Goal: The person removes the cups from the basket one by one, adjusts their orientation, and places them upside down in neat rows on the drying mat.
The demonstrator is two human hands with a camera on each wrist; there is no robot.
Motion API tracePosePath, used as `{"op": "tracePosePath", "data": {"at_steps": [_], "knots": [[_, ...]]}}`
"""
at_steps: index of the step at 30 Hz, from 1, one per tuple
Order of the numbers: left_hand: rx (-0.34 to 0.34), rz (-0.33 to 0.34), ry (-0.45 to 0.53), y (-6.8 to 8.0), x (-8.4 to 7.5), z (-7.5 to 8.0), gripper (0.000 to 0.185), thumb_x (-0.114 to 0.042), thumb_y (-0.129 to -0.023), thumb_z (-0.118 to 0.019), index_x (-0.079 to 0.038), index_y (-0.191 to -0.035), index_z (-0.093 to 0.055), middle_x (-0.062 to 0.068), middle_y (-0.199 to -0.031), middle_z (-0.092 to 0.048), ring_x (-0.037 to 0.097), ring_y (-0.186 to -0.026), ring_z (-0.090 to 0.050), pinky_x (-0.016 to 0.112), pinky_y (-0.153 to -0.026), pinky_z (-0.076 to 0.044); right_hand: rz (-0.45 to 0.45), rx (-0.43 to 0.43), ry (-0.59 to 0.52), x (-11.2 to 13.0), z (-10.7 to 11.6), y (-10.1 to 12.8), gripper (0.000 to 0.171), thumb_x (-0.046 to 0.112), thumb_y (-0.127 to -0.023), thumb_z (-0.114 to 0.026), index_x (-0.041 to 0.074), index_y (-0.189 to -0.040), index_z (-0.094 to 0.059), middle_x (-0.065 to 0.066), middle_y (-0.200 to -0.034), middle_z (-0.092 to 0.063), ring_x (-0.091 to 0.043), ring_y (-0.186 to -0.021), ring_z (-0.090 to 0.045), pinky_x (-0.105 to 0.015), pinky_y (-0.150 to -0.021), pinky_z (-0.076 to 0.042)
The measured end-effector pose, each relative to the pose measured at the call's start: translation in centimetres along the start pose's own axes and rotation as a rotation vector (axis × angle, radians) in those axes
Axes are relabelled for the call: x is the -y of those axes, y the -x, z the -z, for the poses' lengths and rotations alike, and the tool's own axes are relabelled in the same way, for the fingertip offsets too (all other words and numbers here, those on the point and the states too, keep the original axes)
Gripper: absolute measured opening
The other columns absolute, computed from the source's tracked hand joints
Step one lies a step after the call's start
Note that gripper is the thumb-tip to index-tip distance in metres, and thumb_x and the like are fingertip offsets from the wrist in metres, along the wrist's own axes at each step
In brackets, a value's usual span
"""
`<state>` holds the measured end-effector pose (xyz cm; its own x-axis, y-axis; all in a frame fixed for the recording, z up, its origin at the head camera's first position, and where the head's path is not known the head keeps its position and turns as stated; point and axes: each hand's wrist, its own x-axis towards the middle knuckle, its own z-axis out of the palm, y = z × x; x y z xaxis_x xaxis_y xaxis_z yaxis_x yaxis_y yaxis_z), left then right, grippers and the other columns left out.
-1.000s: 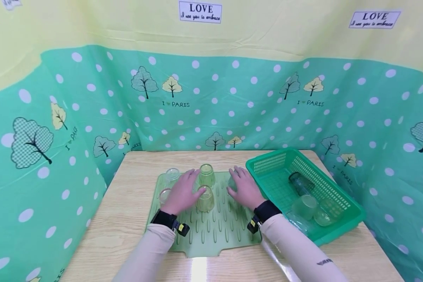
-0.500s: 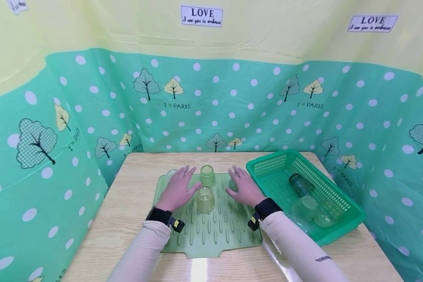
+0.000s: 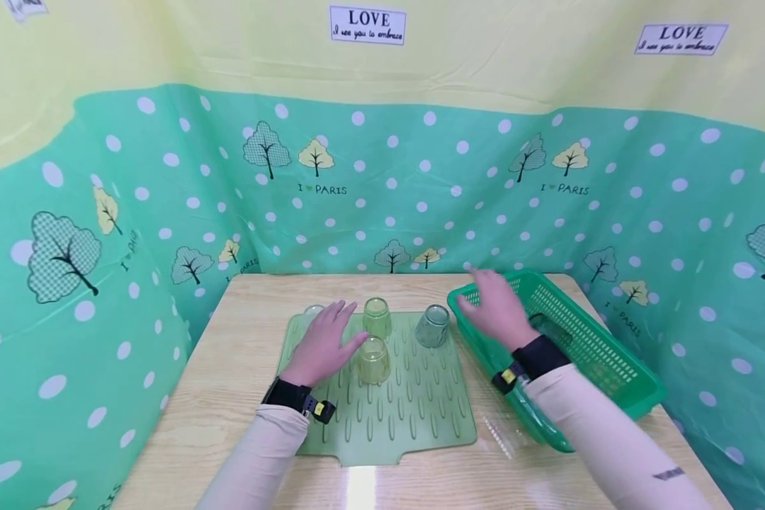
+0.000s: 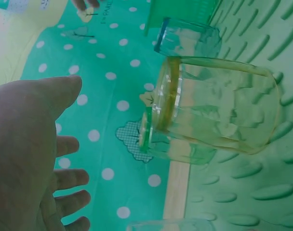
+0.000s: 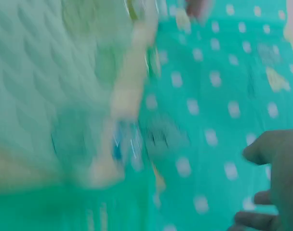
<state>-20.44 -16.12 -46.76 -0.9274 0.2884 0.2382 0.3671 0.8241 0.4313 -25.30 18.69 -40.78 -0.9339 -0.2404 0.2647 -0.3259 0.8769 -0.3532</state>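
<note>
My left hand (image 3: 321, 343) hovers over the left part of a green ridged drying mat (image 3: 414, 425), fingers extended and holding nothing. Just right of its thumb, an upside-down yellow glass (image 3: 374, 361) stands on the mat; the left wrist view shows a gap between the thumb and this glass (image 4: 219, 106). Behind it stands a green glass (image 3: 377, 317), and a blue-grey glass (image 3: 433, 326) stands at the mat's far right. A clear glass (image 3: 314, 309) is mostly hidden behind my left hand. My right hand (image 3: 499, 312), blurred and with nothing in it, is above the green basket's near left side.
The green plastic basket (image 3: 586, 333) sits at an angle on the table's right. A dark glass (image 3: 550, 329) lies inside; my right arm hides other contents. Clear plastic (image 3: 506, 432) lies beside the basket. A patterned curtain (image 3: 408, 177) encloses the table (image 3: 197, 397).
My right hand has left the blue-grey glass, now fully visible on the mat, and moved right over the basket. My left hand shifted slightly left earlier and has since stayed nearly still.
</note>
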Motion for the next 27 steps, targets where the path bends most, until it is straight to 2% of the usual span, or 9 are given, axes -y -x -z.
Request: {"op": "tracePosePath", "data": {"at_steps": [4, 5, 7, 11, 12, 13, 17, 21, 27], "knots": [[0.017, 0.01, 0.016, 0.3, 0.0, -0.4, 0.072, -0.05, -0.105, -0.055, -0.009, -0.161, -0.036, 0.024, -0.163, -0.034, 0.044, -0.151, -0.029, 0.062, -0.123, -0.024, -0.15, 0.097, 0.091, -5.1, 3.5, -0.4, 0.07, 0.031, -0.1, -0.065, -0.012, -0.15, -0.04, -0.039, -0.145, -0.043, -0.055, -0.132, -0.044, -0.068, -0.105, -0.043], [0.022, 0.01, 0.016, 0.3, 0.1, -0.6, 0.072, -0.05, -0.105, -0.054, -0.009, -0.161, -0.035, 0.024, -0.163, -0.034, 0.043, -0.152, -0.028, 0.062, -0.123, -0.023, -0.161, 0.118, 0.12, -6.6, 4.0, -0.3, 0.061, 0.03, -0.099, -0.066, -0.014, -0.138, -0.051, -0.039, -0.132, -0.052, -0.054, -0.121, -0.052, -0.065, -0.097, -0.049], [0.03, 0.011, 0.014, 0.4, 0.1, -0.7, 0.073, -0.052, -0.105, -0.053, -0.009, -0.162, -0.034, 0.024, -0.164, -0.033, 0.043, -0.152, -0.027, 0.062, -0.123, -0.023, -0.194, 0.186, 0.136, -9.7, 4.7, 0.1, 0.054, 0.032, -0.098, -0.065, -0.014, -0.126, -0.058, -0.037, -0.117, -0.06, -0.05, -0.105, -0.06, -0.061, -0.086, -0.053], [0.011, 0.003, 0.009, 0.3, 0.1, -0.6, 0.074, -0.05, -0.104, -0.055, -0.008, -0.162, -0.032, 0.025, -0.163, -0.033, 0.044, -0.152, -0.028, 0.062, -0.123, -0.023, -0.237, 0.277, 0.149, -14.2, 4.9, 1.2, 0.052, 0.038, -0.099, -0.063, -0.011, -0.114, -0.065, -0.034, -0.106, -0.066, -0.05, -0.099, -0.062, -0.059, -0.081, -0.054], [0.005, -0.001, 0.014, 0.3, 0.1, -0.6, 0.074, -0.048, -0.104, -0.056, -0.008, -0.162, -0.032, 0.025, -0.163, -0.033, 0.044, -0.151, -0.028, 0.063, -0.123, -0.023, -0.256, 0.303, 0.139, -14.8, 5.0, 1.4, 0.057, 0.04, -0.099, -0.061, -0.011, -0.126, -0.062, -0.037, -0.117, -0.064, -0.053, -0.107, -0.06, -0.063, -0.086, -0.053], [-0.001, -0.002, 0.018, 0.3, 0.2, -0.6, 0.074, -0.048, -0.104, -0.056, -0.008, -0.162, -0.032, 0.025, -0.162, -0.034, 0.045, -0.151, -0.029, 0.063, -0.123, -0.023, -0.263, 0.318, 0.141, -15.1, 4.9, 1.6, 0.059, 0.041, -0.1, -0.061, -0.011, -0.128, -0.061, -0.037, -0.119, -0.063, -0.054, -0.109, -0.06, -0.064, -0.087, -0.053], [-0.005, -0.004, 0.025, 0.2, 0.3, -0.6, 0.074, -0.047, -0.104, -0.057, -0.009, -0.162, -0.031, 0.023, -0.161, -0.036, 0.042, -0.15, -0.031, 0.061, -0.123, -0.025, -0.278, 0.378, 0.148, -15.8, 5.1, 1.5, 0.061, 0.035, -0.095, -0.069, -0.016, -0.126, -0.059, -0.035, -0.106, -0.067, -0.049, -0.095, -0.066, -0.058, -0.079, -0.056], [-0.014, 0.005, 0.017, 0.2, 0.4, -0.5, 0.075, -0.05, -0.104, -0.056, -0.01, -0.163, -0.03, 0.021, -0.159, -0.04, 0.039, -0.15, -0.034, 0.058, -0.123, -0.028, -0.347, 0.494, 0.11, -16.1, 4.9, 1.2, 0.068, 0.036, -0.094, -0.072, -0.019, -0.13, -0.054, -0.036, -0.112, -0.065, -0.049, -0.101, -0.064, -0.059, -0.085, -0.055], [-0.026, 0.042, 0.047, 0.5, 0.5, -0.1, 0.076, -0.049, -0.103, -0.059, -0.01, -0.162, -0.032, 0.021, -0.156, -0.044, 0.039, -0.148, -0.036, 0.059, -0.121, -0.031, -0.443, 0.577, 0.059, -16.9, 3.4, 0.6, 0.05, 0.034, -0.092, -0.078, -0.011, -0.11, -0.068, -0.028, -0.107, -0.067, -0.041, -0.098, -0.065, -0.051, -0.082, -0.057]]}}
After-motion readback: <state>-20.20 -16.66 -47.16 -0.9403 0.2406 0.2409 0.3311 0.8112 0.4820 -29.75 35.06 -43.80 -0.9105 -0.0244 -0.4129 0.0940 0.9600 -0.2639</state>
